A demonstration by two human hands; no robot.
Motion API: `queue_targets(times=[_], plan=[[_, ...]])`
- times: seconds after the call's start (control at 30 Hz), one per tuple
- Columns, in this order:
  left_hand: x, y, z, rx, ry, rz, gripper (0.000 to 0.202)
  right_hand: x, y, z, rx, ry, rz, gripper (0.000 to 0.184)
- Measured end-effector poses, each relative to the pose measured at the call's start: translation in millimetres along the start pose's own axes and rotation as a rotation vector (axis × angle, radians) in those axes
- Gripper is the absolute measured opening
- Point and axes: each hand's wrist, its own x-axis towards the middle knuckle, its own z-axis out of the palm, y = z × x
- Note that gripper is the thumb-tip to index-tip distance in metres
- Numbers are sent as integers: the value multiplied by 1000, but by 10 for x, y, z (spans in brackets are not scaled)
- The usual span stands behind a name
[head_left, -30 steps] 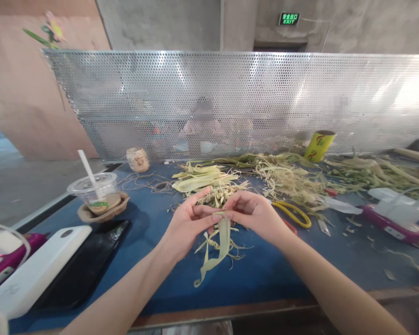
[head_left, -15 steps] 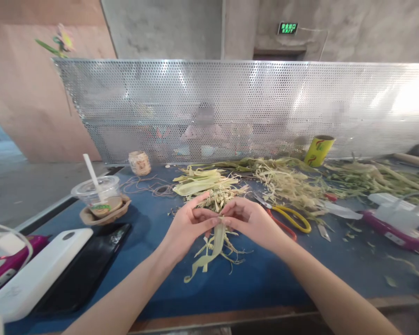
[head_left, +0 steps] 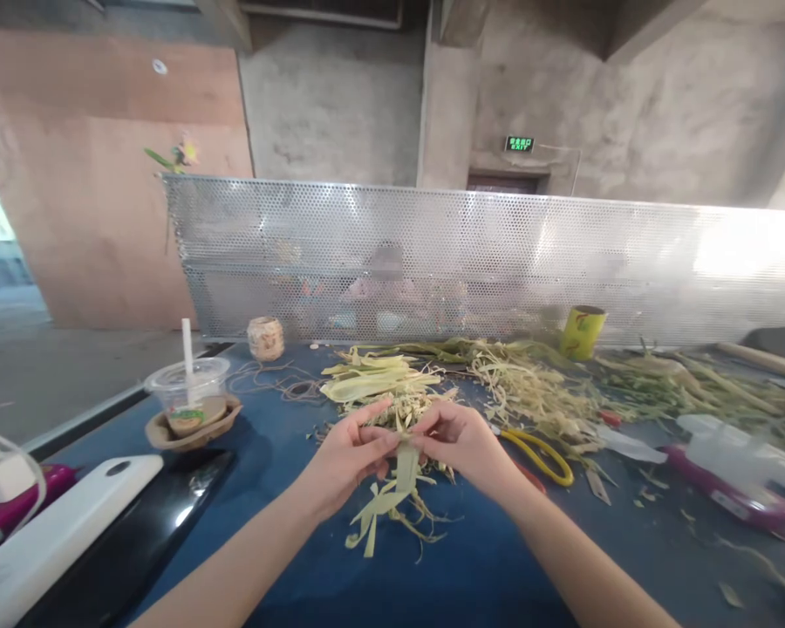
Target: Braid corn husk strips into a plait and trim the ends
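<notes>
Side by side over the blue table [head_left: 288,576], my left hand [head_left: 350,458] and my right hand [head_left: 461,440] pinch the top of a pale green leaf strip [head_left: 406,468], dried and husk-like, between thumbs and fingertips. The strip hangs toward me, and its curled lower pieces and thin stringy ends spread below my hands. Just beyond my fingers lies a heap of shredded plant bits [head_left: 413,405], with a stack of broad pale leaves [head_left: 370,379] behind it. To the right of my right hand are scissors [head_left: 544,455] with one yellow and one red handle, partly hidden by my hand.
At left stand a plastic cup with a straw [head_left: 189,397], a white power bank [head_left: 71,515] and a black phone [head_left: 121,545]. A ball of twine [head_left: 265,338] is farther back. Shredded fibres [head_left: 536,388], a yellow tube [head_left: 582,333] and a purple power strip [head_left: 726,497] lie right. A perforated metal screen [head_left: 314,235] closes the back.
My view has tilted upward, so the table sits lower in the picture. Both hands keep their pinch; the strip's hanging end has shifted and folded differently.
</notes>
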Motion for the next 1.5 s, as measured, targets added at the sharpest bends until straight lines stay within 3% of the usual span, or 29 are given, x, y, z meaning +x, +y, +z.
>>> queue_targets(times=[0.27,0.5,0.67,0.77,1.07,1.33,1.5], plan=[[-6,-18,-21,76,16,172,81,1,-35,26,-26,36,-29,24],[20,-68,-66,6,-12,105,82,-8,45,24,-27,60,-129,20],[33,-89,-55,47,21,219,78,-21,4,50,43,-21,-73,23],[38,-114,-49,75,26,266,78,-20,-15,67,71,-5,-62,23],[5,-49,13,72,-53,96,80,-25,24,38,9,42,-127,19],[38,-95,-34,125,-48,161,74,-38,-48,22,-106,-71,-51,24],[27,-54,-39,101,-86,73,79,-35,32,5,-142,28,-105,13]])
